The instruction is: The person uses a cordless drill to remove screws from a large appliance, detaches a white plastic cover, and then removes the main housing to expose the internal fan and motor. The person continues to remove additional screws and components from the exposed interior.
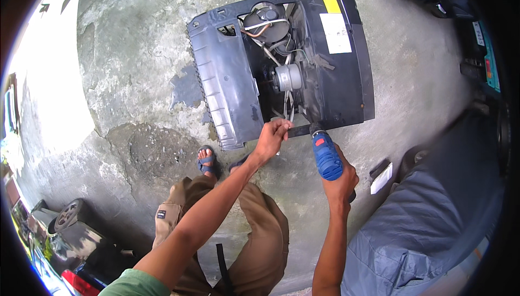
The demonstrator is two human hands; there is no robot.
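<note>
- The dark appliance housing [281,63] lies on the concrete floor [135,79], just ahead of both hands, already open: motor and wiring are exposed.
- The left hand [271,139] pinches the housing's lower edge.
- The right hand [341,182] wraps the blue power drill [326,155], tip at that edge beside the left fingers.
- Judging by this, fastener work at this edge remains.

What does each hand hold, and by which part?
The right hand grips a blue drill by its handle; the left hand pinches a dark metal strip at its left end.
</note>
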